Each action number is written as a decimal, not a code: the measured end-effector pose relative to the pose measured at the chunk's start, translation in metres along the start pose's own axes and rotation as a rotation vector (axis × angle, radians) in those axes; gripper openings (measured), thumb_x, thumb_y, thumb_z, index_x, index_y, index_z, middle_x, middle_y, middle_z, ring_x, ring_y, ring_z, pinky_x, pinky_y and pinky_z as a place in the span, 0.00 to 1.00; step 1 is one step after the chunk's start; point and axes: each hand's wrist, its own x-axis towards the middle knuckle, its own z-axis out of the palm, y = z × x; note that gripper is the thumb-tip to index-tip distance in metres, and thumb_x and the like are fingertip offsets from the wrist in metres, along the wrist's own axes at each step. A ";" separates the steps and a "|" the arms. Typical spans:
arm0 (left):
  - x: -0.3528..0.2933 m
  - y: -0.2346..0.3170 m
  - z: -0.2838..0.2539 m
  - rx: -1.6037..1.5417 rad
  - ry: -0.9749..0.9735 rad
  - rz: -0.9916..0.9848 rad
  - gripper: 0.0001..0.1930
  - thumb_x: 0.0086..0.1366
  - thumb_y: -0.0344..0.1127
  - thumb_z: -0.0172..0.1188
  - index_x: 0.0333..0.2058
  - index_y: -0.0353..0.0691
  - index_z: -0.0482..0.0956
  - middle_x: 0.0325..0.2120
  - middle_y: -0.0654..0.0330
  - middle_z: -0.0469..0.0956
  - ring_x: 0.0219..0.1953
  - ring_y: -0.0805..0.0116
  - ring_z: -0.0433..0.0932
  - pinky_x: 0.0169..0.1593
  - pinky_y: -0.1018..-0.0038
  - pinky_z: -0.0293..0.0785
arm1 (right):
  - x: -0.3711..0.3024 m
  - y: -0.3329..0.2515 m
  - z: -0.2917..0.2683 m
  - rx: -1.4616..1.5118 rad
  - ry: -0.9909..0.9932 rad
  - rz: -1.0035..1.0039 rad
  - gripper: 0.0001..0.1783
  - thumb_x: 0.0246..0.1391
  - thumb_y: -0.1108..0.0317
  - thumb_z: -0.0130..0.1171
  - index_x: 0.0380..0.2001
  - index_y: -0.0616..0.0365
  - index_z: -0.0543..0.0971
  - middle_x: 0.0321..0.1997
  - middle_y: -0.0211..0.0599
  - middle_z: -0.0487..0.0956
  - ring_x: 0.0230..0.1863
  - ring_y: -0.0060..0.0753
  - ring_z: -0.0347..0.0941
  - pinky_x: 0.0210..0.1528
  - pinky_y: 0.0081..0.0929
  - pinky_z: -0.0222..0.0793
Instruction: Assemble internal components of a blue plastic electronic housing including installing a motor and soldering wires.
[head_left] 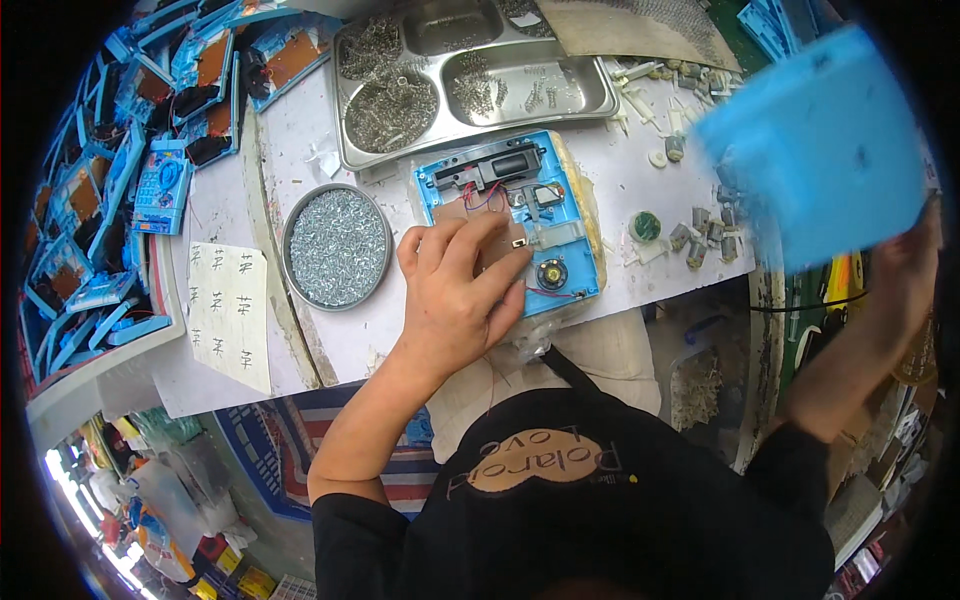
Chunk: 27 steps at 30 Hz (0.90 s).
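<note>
A blue plastic case lies with its inside up on the table before me. Inside it are a dark slotted mechanism, a small round speaker, thin wires and a clear plastic part. My left hand rests over the case's left side, fingers bent and apart, tips on the brown board inside. Far to the right, my right hand grips a flat blue plastic cover by its lower right edge. The cover is raised and smeared by motion; most of that hand's fingers are hidden.
A round bowl of small screws stands left of the case. Behind is a metal tray of springs. Small motors and white plastic parts lie to the right. Blue assemblies pile up at left, near a paper sheet.
</note>
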 end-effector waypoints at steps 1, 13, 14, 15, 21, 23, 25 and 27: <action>0.000 0.002 0.001 -0.001 0.002 -0.001 0.17 0.50 0.36 0.68 0.43 0.50 0.86 0.55 0.58 0.75 0.53 0.58 0.71 0.58 0.57 0.56 | -0.028 0.025 0.001 0.194 -0.036 0.048 0.28 0.74 0.52 0.42 0.63 0.65 0.71 0.59 0.50 0.76 0.58 0.40 0.73 0.59 0.38 0.70; 0.013 -0.022 -0.046 -1.373 0.193 -0.627 0.33 0.68 0.51 0.60 0.61 0.30 0.70 0.51 0.51 0.74 0.39 0.68 0.76 0.40 0.72 0.75 | -0.045 0.073 0.159 0.957 -0.446 0.407 0.19 0.73 0.56 0.50 0.47 0.61 0.79 0.39 0.37 0.83 0.36 0.27 0.80 0.36 0.27 0.78; 0.020 -0.022 -0.051 -1.422 0.164 -0.593 0.36 0.68 0.55 0.59 0.63 0.29 0.67 0.53 0.51 0.74 0.40 0.68 0.76 0.42 0.72 0.75 | -0.042 0.062 0.167 1.019 -0.467 0.411 0.18 0.73 0.56 0.50 0.47 0.61 0.79 0.41 0.38 0.84 0.38 0.27 0.80 0.39 0.27 0.78; 0.022 -0.022 -0.056 -1.464 0.145 -0.558 0.39 0.69 0.58 0.58 0.64 0.28 0.65 0.55 0.51 0.73 0.42 0.68 0.76 0.44 0.71 0.75 | -0.042 0.048 0.184 1.077 -0.440 0.409 0.18 0.73 0.56 0.51 0.47 0.61 0.79 0.42 0.37 0.84 0.40 0.28 0.81 0.41 0.27 0.78; 0.046 0.029 -0.035 -1.782 0.448 -0.679 0.27 0.73 0.45 0.59 0.61 0.32 0.69 0.56 0.53 0.76 0.56 0.64 0.73 0.57 0.66 0.73 | -0.096 0.035 0.219 0.265 -0.605 -0.237 0.20 0.65 0.57 0.64 0.53 0.59 0.78 0.47 0.35 0.80 0.44 0.27 0.78 0.49 0.27 0.75; 0.045 0.023 -0.044 -1.634 0.538 -0.700 0.20 0.72 0.36 0.60 0.57 0.32 0.71 0.53 0.51 0.78 0.54 0.62 0.78 0.56 0.65 0.76 | -0.080 0.048 0.205 0.372 -0.560 -0.224 0.27 0.62 0.58 0.66 0.59 0.60 0.74 0.52 0.38 0.77 0.45 0.26 0.77 0.49 0.25 0.74; 0.038 -0.001 -0.060 -1.691 0.238 -0.673 0.18 0.72 0.33 0.59 0.55 0.30 0.73 0.40 0.55 0.82 0.35 0.71 0.79 0.39 0.75 0.77 | -0.072 0.046 0.193 0.619 -0.575 0.108 0.31 0.62 0.60 0.66 0.63 0.61 0.70 0.51 0.39 0.79 0.44 0.26 0.77 0.49 0.24 0.74; 0.034 -0.015 -0.064 -1.526 0.017 -0.649 0.19 0.71 0.32 0.60 0.57 0.29 0.71 0.34 0.59 0.82 0.28 0.77 0.75 0.32 0.79 0.74 | -0.070 0.043 0.187 0.594 -0.604 0.204 0.33 0.63 0.60 0.65 0.66 0.62 0.68 0.49 0.38 0.80 0.43 0.26 0.78 0.48 0.23 0.73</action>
